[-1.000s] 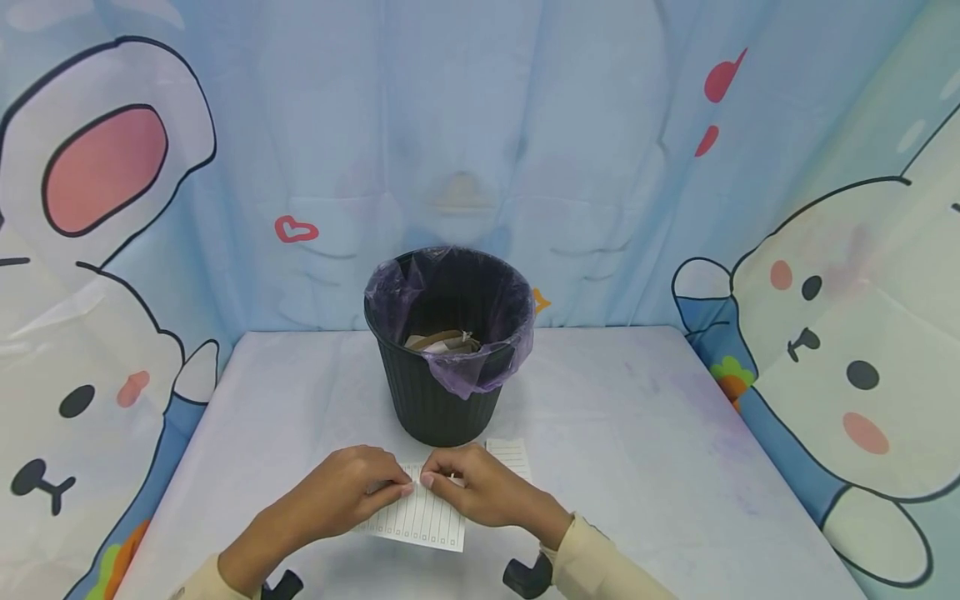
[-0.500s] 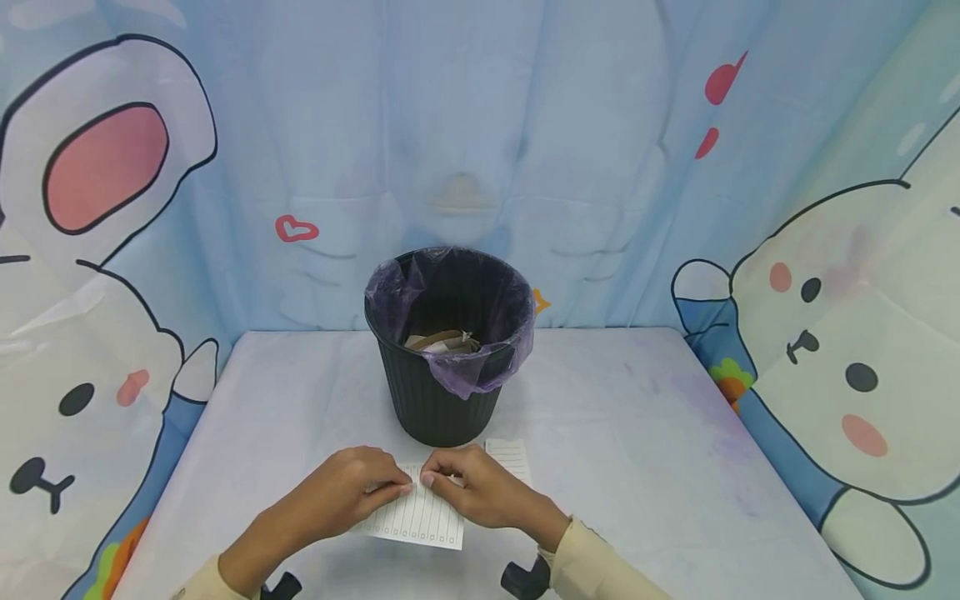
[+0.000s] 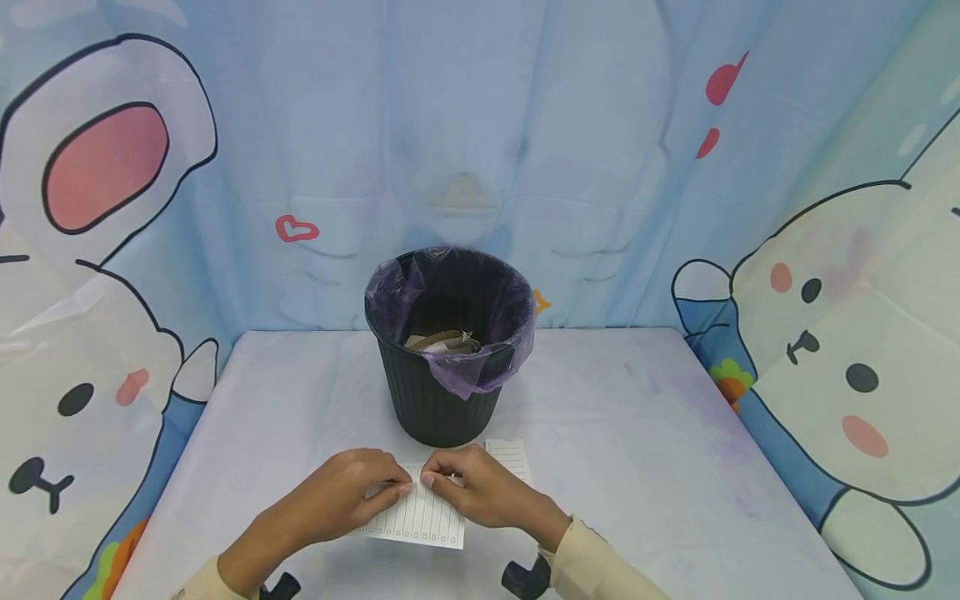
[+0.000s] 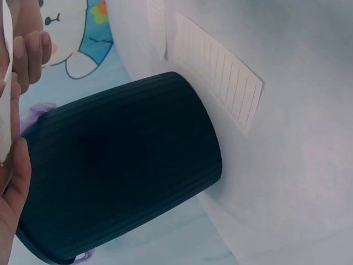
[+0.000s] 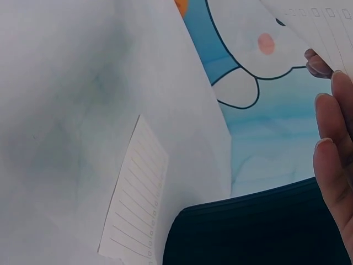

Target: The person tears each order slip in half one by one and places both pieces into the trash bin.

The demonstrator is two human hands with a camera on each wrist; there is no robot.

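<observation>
A white lined checklist sheet (image 3: 420, 527) with small checkboxes along one edge is held in front of the bin. My left hand (image 3: 347, 495) pinches it between thumb and fingers, and my right hand (image 3: 483, 492) pinches it close beside, with fingertips almost meeting. In the right wrist view a corner of the held sheet (image 5: 325, 25) shows above the fingers (image 5: 331, 160). Another lined sheet (image 3: 512, 458) lies on the table, partly hidden by my right hand; the left wrist view shows a lined sheet (image 4: 220, 72) flat near the bin's base.
Just beyond the hands stands a black ribbed bin (image 3: 438, 408) with a purple liner (image 3: 472, 371) and some scraps (image 3: 444, 342) inside. A white cloth covers the table (image 3: 637, 467). Curtains (image 3: 450, 125) printed with cartoon rabbits enclose the back and sides.
</observation>
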